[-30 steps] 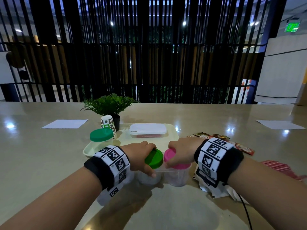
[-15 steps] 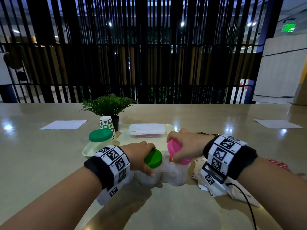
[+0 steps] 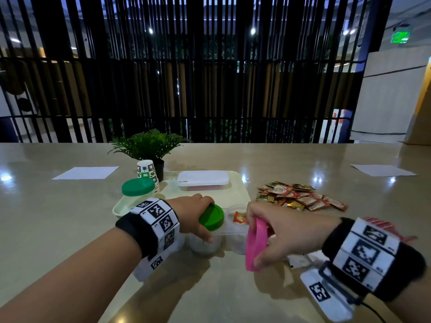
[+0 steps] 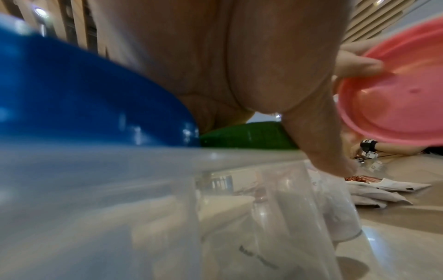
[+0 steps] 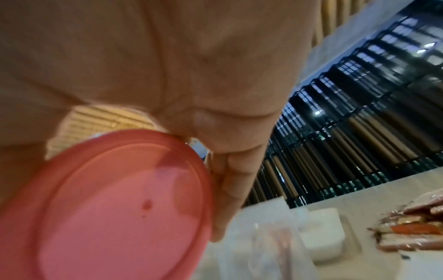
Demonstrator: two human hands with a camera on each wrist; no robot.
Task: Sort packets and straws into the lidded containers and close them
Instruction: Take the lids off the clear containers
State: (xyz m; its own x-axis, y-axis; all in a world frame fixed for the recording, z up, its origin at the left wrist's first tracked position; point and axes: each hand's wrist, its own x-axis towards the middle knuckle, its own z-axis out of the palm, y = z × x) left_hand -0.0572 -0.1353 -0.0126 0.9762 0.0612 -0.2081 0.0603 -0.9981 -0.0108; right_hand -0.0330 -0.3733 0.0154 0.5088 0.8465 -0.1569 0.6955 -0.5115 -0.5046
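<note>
The right hand [image 3: 283, 231] holds the pink lid [image 3: 255, 244] by its rim, fingers on top and thumb below, and the lid now stands almost on its edge. Half a second ago this lid was only tilted up over its jar; one second ago it was lying flat on the jar. Now it is fully off and has come toward the person, just in front of the right hand's palm. The open clear jar [image 3: 235, 231] is between the two hands, and a red packet [image 3: 239, 217] shows inside it near the top. The left hand [image 3: 194, 212] has not moved: its fingers are curled round the green lid [image 3: 211, 217], which sits closed on the neighbouring clear jar [image 3: 205, 244], and the thumb presses on that jar's wall. In the left wrist view a blue lid [image 4: 84, 98] is seen close under this wrist. Beyond the right hand a pile of packets [image 3: 300, 197] lies on the table [image 3: 58, 217]. Beyond the left hand a tray [image 3: 240, 192] carries a white flat box [image 3: 203, 179] and another jar with a green lid [image 3: 138, 186].
</note>
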